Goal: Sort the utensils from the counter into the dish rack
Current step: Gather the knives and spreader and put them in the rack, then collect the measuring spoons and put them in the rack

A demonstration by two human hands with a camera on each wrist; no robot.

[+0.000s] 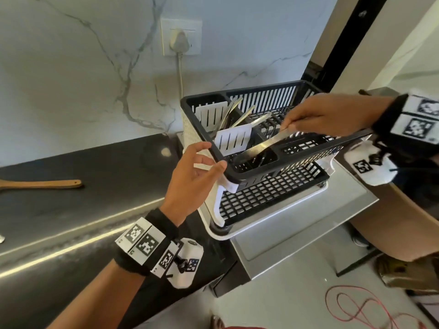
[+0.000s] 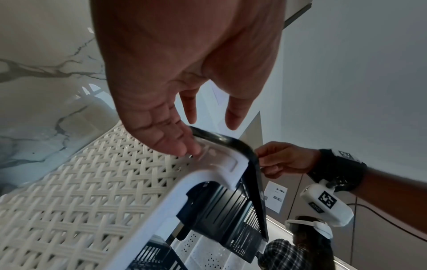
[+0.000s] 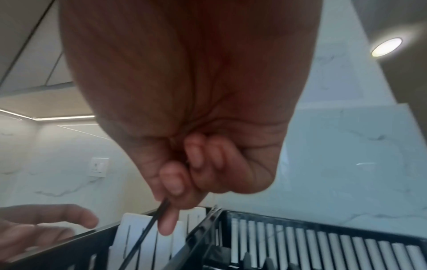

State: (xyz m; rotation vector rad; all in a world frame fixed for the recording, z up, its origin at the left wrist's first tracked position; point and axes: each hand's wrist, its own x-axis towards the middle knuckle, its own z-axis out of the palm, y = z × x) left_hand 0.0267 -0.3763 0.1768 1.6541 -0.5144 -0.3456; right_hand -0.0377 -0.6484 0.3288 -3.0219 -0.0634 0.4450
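Note:
The dish rack [image 1: 261,87] has a black slatted top tier on a white base and stands at the counter's right end. My right hand [image 1: 288,125] pinches the top of a steel utensil [image 1: 263,144] that slants down into the rack's front cutlery compartment. My left hand [image 1: 215,155] is open, its fingertips [image 2: 180,144] touching the rack's near left corner [image 2: 231,140]. In the right wrist view the utensil [image 3: 148,232] shows as a thin dark edge below my right hand [image 3: 168,199]. Two white slotted spatulas [image 1: 234,138] and several metal utensils [image 1: 237,112] stand in the rack. A wooden spatula [image 1: 40,184] lies on the counter, far left.
The rack sits on a steel drainboard [image 1: 308,222] past the dark counter's end. A plug and cord hang from a wall socket [image 1: 180,39] behind it. A cardboard box [image 1: 392,222] is low on the right, and a red cable [image 1: 351,305] lies on the floor.

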